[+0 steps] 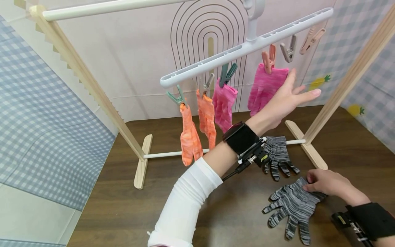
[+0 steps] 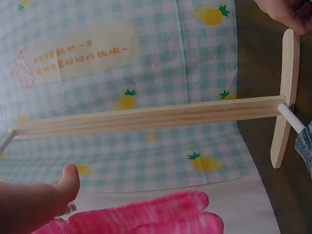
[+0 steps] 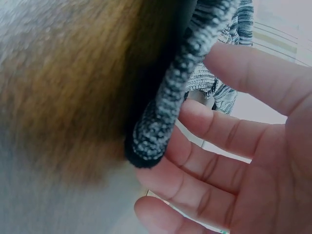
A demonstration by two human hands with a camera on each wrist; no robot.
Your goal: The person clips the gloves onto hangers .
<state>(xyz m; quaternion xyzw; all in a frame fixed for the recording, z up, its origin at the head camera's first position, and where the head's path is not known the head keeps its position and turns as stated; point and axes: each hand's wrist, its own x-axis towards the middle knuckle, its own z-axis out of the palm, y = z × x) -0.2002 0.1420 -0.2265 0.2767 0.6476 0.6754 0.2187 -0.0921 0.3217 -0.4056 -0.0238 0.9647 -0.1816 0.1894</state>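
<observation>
My left hand (image 1: 282, 97) reaches up with fingers spread beside a pink knitted garment (image 1: 266, 84), which hangs from a pink clothespin (image 1: 269, 59). The left wrist view shows that garment's two rounded ends (image 2: 170, 212) below the hand. A grey clothespin (image 1: 288, 49) and a pale pink one (image 1: 311, 39) hang just above my left fingers. On the table, my right hand (image 1: 331, 185) pinches the cuff edge of a black-and-grey striped glove (image 1: 294, 206), whose fingers point toward me. Its knitted edge (image 3: 168, 105) runs between thumb and fingers in the right wrist view.
A second striped glove (image 1: 276, 152) lies behind, by the rack's lower white rod (image 1: 294, 141). Orange knitted pieces (image 1: 189, 137) and another pink one (image 1: 224, 104) hang from the tilted white hanger (image 1: 203, 68). Wooden posts (image 1: 89, 85) with feet flank the dark wooden table (image 1: 114, 209).
</observation>
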